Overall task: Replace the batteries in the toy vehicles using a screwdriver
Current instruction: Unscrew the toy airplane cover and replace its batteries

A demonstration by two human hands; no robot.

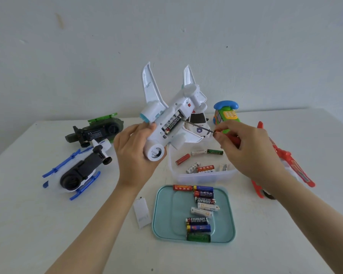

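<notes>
White table [28, 224], plain wall behind. Left hand [136, 153] grips the toy plane [166, 123] belly-up over it, batteries [171, 123] showing. Right hand [248, 149], right of the plane, pinches the screwdriver [226, 136], tip at the compartment.

"EVEREADY SUPER HEAVY DUTY" is printed on the fitted battery [171, 123] in the white toy plane [186, 99] at frame centre, "EVEREADY" on the upper black battery [205, 200] and lower black battery [196, 220] on the teal tray [159, 214] at lower centre, and "CE" on the green toy helicopter [99, 131] at left.
</notes>
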